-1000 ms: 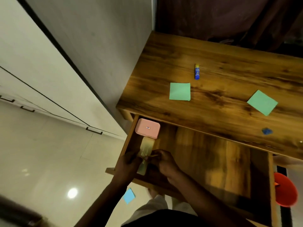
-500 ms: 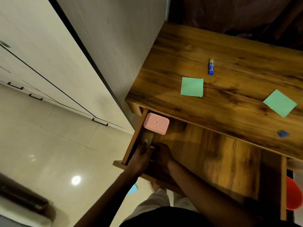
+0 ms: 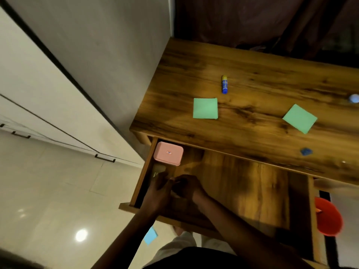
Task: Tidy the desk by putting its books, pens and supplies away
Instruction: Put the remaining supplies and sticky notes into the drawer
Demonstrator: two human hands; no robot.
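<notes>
The desk drawer is pulled open. A pink box sits in its far left corner. Just in front of it a pale translucent case lies low in the drawer, mostly covered by my hands. My left hand holds the case's near end. My right hand is curled beside it, thumb against the left hand; its grip is hidden in shadow. On the desk top lie a blue glue stick, two green sticky-note pads and a small blue eraser.
A wall and cupboard fronts run along the left of the desk. An orange bin stands on the floor to the right of the drawer. A blue paper lies on the tiled floor under the drawer front. A small white object sits at the right edge.
Both hands have lowered the pale case from above the drawer rim down into the drawer's left side, in front of the pink box. The camera view shifted slightly.
</notes>
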